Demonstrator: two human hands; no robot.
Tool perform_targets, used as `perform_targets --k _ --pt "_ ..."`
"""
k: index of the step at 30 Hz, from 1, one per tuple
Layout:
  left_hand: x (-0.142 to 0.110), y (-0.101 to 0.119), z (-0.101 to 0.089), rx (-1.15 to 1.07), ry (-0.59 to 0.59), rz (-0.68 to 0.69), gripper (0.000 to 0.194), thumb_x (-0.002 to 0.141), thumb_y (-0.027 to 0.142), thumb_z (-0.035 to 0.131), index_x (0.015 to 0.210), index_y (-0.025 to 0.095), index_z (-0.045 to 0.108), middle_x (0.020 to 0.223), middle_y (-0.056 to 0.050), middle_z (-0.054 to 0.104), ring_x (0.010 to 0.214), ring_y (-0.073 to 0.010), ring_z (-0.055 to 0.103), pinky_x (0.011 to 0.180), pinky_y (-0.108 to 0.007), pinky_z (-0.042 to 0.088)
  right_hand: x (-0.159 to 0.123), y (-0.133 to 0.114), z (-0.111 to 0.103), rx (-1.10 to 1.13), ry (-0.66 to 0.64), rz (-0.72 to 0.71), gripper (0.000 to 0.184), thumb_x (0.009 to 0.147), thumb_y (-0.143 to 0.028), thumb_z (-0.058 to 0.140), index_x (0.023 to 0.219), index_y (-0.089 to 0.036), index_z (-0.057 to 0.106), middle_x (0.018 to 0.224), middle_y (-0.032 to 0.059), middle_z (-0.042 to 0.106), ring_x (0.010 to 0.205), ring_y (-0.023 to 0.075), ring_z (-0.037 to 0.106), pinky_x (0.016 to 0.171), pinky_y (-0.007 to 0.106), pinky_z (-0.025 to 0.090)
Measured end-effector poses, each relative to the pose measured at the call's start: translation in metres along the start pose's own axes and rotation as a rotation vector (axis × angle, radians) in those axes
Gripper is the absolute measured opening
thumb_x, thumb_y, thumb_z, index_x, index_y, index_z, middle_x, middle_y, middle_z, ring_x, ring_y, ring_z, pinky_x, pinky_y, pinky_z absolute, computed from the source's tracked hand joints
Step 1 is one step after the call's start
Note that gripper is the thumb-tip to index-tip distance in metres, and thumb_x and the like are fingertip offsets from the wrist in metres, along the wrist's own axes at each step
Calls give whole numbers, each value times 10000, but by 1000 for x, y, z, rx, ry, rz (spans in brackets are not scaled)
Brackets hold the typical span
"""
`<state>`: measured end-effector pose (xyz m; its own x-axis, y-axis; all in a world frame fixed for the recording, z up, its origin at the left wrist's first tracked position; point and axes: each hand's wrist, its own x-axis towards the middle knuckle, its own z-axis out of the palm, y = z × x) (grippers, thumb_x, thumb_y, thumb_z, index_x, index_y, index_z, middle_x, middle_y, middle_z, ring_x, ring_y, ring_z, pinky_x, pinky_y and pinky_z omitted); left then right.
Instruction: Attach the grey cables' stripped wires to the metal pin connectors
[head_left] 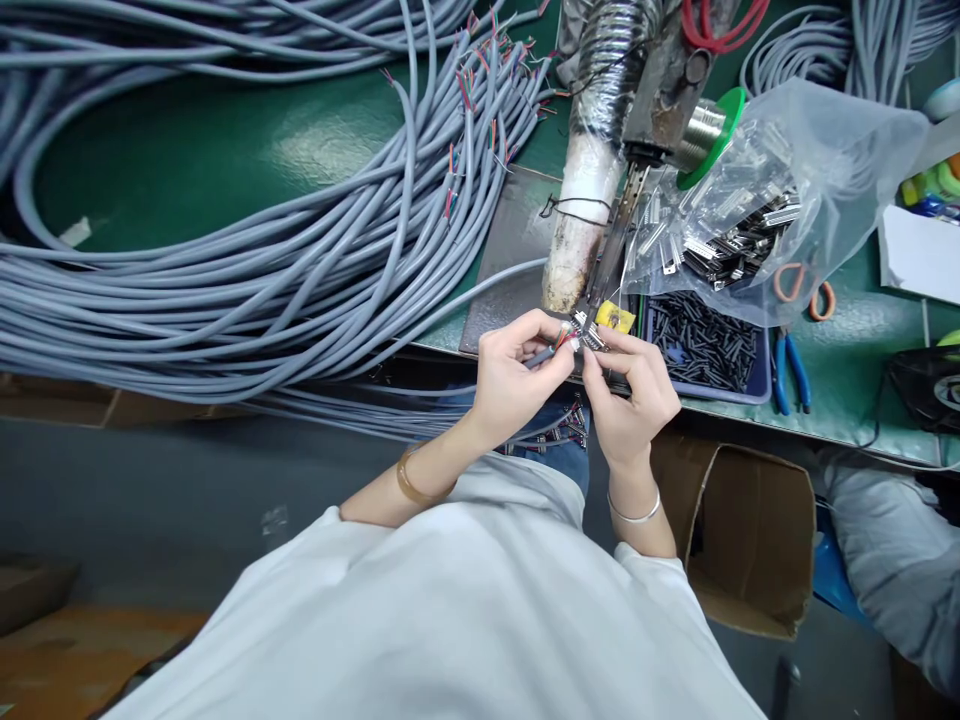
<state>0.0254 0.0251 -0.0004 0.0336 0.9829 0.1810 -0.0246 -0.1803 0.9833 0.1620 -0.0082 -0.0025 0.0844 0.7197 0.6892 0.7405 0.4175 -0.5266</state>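
My left hand (521,375) pinches the stripped end of a grey cable (504,282), where thin coloured wires fan out. Opposite it, my right hand (630,385) has its fingers closed on a small metal connector (592,335) with rows of pins. The wire ends meet the connector between my fingertips. Just above them points the tip of a mounted soldering iron (615,235), close to the connector; whether it touches, I cannot tell. A yellow piece (615,317) lies right behind my right fingertips.
Bundled grey cables (300,290) cover the left of the green table (322,140). A foil-wrapped duct (592,170), a solder spool (705,135) and a bag of connectors (817,190) stand ahead. At right are a bin of black sleeves (760,385), blue-handled pliers (791,372) and a cardboard box (757,530).
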Motion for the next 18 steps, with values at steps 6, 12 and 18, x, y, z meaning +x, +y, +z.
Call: perform_targets --k 6,12,18 --pt "-1 -4 -3 -37 -47 -81 81 811 189 700 759 158 647 728 9 658 629 -77 590 598 -175 485 -8 3 0 -59 -16 -104 150 853 -128 718 899 -249 641 1092 46 784 926 166 768 793 284 638" --pt "-5 -7 -4 -40 -78 -113 99 809 216 713 759 155 654 751 0 667 623 -77 586 590 -175 485 -11 5 -3 -105 -5 -106 139 874 -140 703 909 -259 640 1043 26 795 878 154 772 754 272 627" --pt "-7 5 -14 -151 -232 -188 166 717 107 696 875 157 692 810 -21 715 665 -93 646 639 -188 536 -6 -1 -12 60 -35 197 111 903 -221 678 807 -226 624 957 33 780 890 175 762 749 306 634"
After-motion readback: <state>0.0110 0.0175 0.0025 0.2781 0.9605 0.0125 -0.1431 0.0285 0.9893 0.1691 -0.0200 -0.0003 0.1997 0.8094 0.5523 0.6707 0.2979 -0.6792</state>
